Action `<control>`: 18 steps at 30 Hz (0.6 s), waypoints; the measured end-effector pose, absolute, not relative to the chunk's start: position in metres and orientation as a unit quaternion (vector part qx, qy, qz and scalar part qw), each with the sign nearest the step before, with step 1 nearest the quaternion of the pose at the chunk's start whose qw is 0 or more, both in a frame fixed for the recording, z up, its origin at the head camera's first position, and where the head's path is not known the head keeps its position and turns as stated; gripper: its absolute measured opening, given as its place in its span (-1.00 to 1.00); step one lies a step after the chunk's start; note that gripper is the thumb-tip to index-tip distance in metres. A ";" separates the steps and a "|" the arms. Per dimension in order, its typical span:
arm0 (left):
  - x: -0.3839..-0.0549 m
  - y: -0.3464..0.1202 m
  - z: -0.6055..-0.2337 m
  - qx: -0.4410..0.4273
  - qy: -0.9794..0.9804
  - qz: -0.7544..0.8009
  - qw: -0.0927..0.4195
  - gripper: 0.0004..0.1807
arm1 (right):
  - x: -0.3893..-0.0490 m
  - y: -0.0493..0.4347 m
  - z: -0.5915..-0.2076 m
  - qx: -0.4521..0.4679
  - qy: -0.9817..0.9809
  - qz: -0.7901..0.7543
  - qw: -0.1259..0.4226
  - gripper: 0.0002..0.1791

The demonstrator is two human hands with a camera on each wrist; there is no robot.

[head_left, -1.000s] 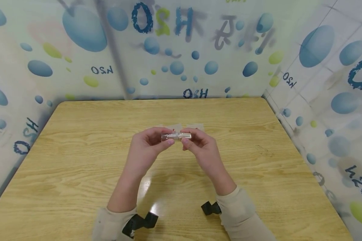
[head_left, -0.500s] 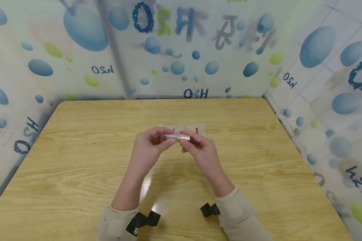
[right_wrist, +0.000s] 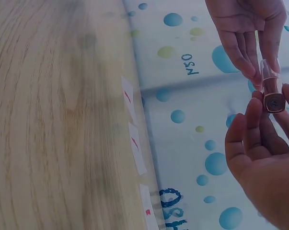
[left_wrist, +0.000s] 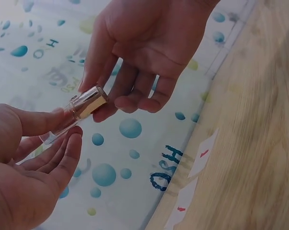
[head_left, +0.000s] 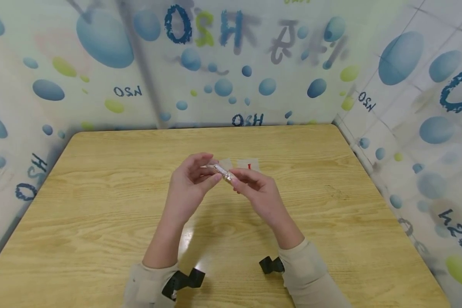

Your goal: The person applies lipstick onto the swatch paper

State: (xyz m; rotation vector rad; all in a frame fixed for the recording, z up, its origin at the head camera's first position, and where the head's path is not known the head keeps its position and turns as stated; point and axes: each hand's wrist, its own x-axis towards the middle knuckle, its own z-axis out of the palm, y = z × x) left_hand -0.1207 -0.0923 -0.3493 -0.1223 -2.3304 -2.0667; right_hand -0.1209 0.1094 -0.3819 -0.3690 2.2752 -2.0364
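Observation:
Both hands hold one small lipstick tube (head_left: pixel 222 172) above the middle of the table, tilted so that its clear end points away to the left. My left hand (head_left: pixel 186 188) pinches the clear cap end between thumb and fingers. The shiny gold base is pinched by the thumb and fingertips of my right hand (head_left: pixel 259 192). In the left wrist view the gold part of the lipstick (left_wrist: pixel 90 101) shows between the two hands. The right wrist view looks at the square base end of the lipstick (right_wrist: pixel 274 101).
Beyond the hands, paper strips with red marks, among them a strip (head_left: pixel 248 164) and another strip (right_wrist: pixel 137 148), lie on the wooden table (head_left: pixel 108 205). A bubble-printed curtain (head_left: pixel 223 64) encloses the table's back and sides.
The lipstick has turned from level to slanted, its clear end now farther away and its gold end nearer me. The left fingers have lifted and spread slightly.

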 end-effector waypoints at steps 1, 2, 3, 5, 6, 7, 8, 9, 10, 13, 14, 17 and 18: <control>-0.121 -0.092 -0.350 -0.040 -0.745 -0.666 0.016 -0.50 | -0.121 0.109 -0.381 -0.121 0.738 -0.663 0.034 -0.69; -0.121 -0.091 -0.350 -0.041 -0.745 -0.666 0.019 -0.50 | -0.121 0.109 -0.381 -0.120 0.738 -0.663 0.035 -0.70; -0.122 -0.091 -0.350 -0.042 -0.744 -0.666 0.021 -0.51 | -0.121 0.109 -0.381 -0.120 0.739 -0.662 0.035 -0.70; -0.122 -0.090 -0.350 -0.045 -0.745 -0.665 0.026 -0.52 | -0.121 0.108 -0.380 -0.121 0.740 -0.660 0.037 -0.72; -0.122 -0.090 -0.350 -0.048 -0.746 -0.663 0.027 -0.53 | -0.121 0.108 -0.380 -0.121 0.740 -0.660 0.038 -0.72; -0.123 -0.090 -0.351 -0.050 -0.748 -0.662 0.029 -0.53 | -0.121 0.108 -0.379 -0.121 0.740 -0.660 0.039 -0.72; -0.123 -0.089 -0.351 -0.053 -0.749 -0.660 0.029 -0.54 | -0.121 0.108 -0.379 -0.121 0.740 -0.660 0.040 -0.72; -0.123 -0.089 -0.351 -0.056 -0.749 -0.660 0.029 -0.54 | -0.121 0.107 -0.379 -0.120 0.739 -0.661 0.041 -0.72; -0.123 -0.088 -0.351 -0.059 -0.750 -0.658 0.029 -0.54 | -0.121 0.107 -0.380 -0.120 0.739 -0.662 0.043 -0.72; -0.124 -0.086 -0.351 -0.072 -0.752 -0.654 0.031 -0.55 | -0.121 0.107 -0.380 -0.117 0.736 -0.666 0.045 -0.71; -0.124 -0.086 -0.351 -0.077 -0.753 -0.653 0.032 -0.55 | -0.121 0.107 -0.380 -0.117 0.735 -0.667 0.045 -0.70; -0.125 -0.085 -0.351 -0.093 -0.757 -0.646 0.035 -0.55 | -0.121 0.107 -0.380 -0.116 0.733 -0.669 0.047 -0.66; -0.125 -0.084 -0.352 -0.097 -0.757 -0.645 0.035 -0.55 | -0.121 0.107 -0.379 -0.115 0.734 -0.667 0.047 -0.64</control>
